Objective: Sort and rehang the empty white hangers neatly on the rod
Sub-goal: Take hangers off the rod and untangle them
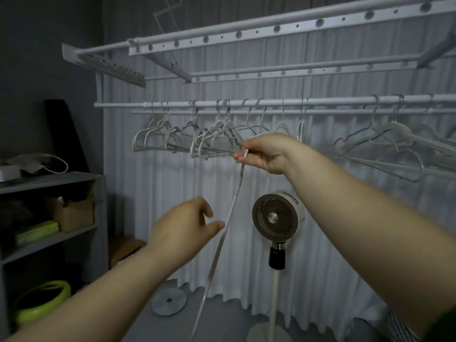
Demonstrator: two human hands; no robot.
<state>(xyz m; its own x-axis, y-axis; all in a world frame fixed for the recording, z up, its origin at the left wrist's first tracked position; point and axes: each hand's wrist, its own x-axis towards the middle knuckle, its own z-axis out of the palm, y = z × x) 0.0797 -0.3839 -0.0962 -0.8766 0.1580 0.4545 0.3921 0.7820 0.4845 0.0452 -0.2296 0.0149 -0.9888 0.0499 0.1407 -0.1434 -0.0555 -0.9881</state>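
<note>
Several empty white hangers hang bunched on the white rod, and a looser, tilted group of hangers hangs at the right. My right hand is raised just below the rod, its fingertips pinched on the top end of a thin white rod-like piece that slants down toward the floor. Whether that piece is part of a hanger I cannot tell. My left hand is lower, fingers apart, thumb close beside the slanting piece without gripping it.
A drying rack with perforated bars spans overhead. A standing fan is below my right arm, a round base lies on the floor. A grey shelf with boxes stands at the left, a green tub beneath. White curtains hang behind.
</note>
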